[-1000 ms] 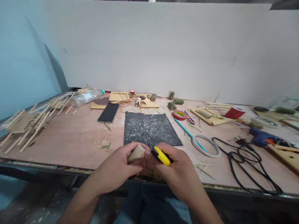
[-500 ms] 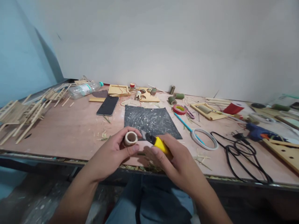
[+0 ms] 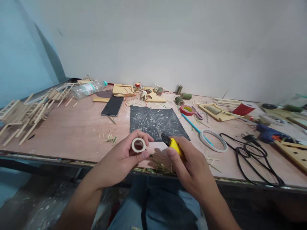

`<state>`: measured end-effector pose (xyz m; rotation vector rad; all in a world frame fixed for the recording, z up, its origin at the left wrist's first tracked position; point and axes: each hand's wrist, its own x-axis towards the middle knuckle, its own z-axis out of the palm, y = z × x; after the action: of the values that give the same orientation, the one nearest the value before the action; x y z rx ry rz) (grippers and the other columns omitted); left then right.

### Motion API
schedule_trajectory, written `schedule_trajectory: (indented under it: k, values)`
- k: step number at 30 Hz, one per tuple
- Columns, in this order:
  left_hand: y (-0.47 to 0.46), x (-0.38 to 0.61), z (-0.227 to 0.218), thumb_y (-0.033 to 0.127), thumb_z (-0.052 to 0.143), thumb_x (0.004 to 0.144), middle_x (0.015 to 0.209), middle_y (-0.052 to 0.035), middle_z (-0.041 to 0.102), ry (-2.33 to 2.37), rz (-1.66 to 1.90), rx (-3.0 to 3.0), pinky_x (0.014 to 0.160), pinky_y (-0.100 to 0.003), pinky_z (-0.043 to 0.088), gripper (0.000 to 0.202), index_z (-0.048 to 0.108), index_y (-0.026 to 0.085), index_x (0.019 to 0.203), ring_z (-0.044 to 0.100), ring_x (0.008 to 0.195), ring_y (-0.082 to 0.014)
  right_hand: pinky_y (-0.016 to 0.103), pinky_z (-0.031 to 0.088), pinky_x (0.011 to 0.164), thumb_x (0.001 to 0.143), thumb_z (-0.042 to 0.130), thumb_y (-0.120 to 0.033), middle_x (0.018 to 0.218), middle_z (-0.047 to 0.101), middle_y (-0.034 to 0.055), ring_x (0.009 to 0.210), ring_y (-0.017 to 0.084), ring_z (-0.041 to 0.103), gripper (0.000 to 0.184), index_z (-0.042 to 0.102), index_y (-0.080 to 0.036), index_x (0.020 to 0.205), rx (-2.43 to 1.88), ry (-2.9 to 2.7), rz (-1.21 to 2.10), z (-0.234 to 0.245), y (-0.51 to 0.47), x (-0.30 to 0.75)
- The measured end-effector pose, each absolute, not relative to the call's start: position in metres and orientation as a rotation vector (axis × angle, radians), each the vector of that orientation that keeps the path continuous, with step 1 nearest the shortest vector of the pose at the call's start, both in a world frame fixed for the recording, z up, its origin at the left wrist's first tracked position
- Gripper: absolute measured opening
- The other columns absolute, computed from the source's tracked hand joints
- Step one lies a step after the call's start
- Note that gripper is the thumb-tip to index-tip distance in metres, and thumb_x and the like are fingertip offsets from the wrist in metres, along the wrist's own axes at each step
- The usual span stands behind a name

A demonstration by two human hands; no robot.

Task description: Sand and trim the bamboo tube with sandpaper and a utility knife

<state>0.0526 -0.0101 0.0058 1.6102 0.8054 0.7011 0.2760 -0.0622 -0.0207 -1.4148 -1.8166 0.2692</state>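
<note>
My left hand point(image 3: 124, 156) is closed round a short hollow bamboo tube point(image 3: 138, 145), its open end turned toward me. My right hand point(image 3: 189, 166) grips a yellow utility knife point(image 3: 173, 144), its black tip pointing up and left, a little apart from the tube. Both hands hover over the near edge of the wooden table point(image 3: 72, 127), just in front of a black cutting mat point(image 3: 155, 123) scattered with pale shavings.
A phone point(image 3: 112, 106), plastic bottle point(image 3: 87, 89) and stick frames point(image 3: 21, 115) lie to the left. Red tape point(image 3: 187, 110), a white tape ring point(image 3: 213, 140), black cable point(image 3: 254, 159), a blue glue gun point(image 3: 268, 134) and bamboo pieces point(image 3: 182, 97) lie to the right.
My left hand has turned the bamboo tube so its open end faces me. The knife has drawn away from the tube to the right.
</note>
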Motion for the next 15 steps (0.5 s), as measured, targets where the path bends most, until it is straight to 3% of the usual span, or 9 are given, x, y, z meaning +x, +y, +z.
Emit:
schedule_trajectory:
  k: [3,9,15]
  values:
    - [-0.0112,0.0524,0.0061,0.033,0.063,0.101,0.137,-0.0014,0.055,0.829,0.76,1.614,0.087,-0.026,0.046,0.012,0.055,0.025,0.106,0.058,0.108,-0.0186,0.027,0.044,0.072,0.106,0.049,-0.039,0.095,0.064,0.0023,0.084,0.018,0.06,0.021,0.059,-0.022,0.113,-1.419,-1.811,0.253,-0.0204,-0.0621,0.275]
    - [-0.0118,0.0515,0.0055,0.027,0.061,0.1,0.142,-0.0037,0.055,0.819,0.79,1.692,0.105,-0.032,0.043,0.007,0.058,0.025,0.107,0.053,0.131,-0.0252,0.029,0.045,0.073,0.106,0.049,-0.039,0.095,0.065,0.0037,0.085,0.02,0.061,0.021,0.06,-0.022,0.113,-1.418,-1.839,0.269,-0.0207,-0.0605,0.275]
    - [-0.0103,0.0524,0.008,0.023,0.061,0.099,0.135,-0.0043,0.06,0.777,0.77,1.737,0.103,-0.03,0.044,0.013,0.058,0.026,0.111,0.056,0.127,-0.0234,0.029,0.045,0.073,0.106,0.049,-0.038,0.096,0.065,0.0036,0.086,0.02,0.062,0.021,0.06,-0.022,0.115,-1.422,-1.865,0.276,-0.0213,-0.0606,0.2747]
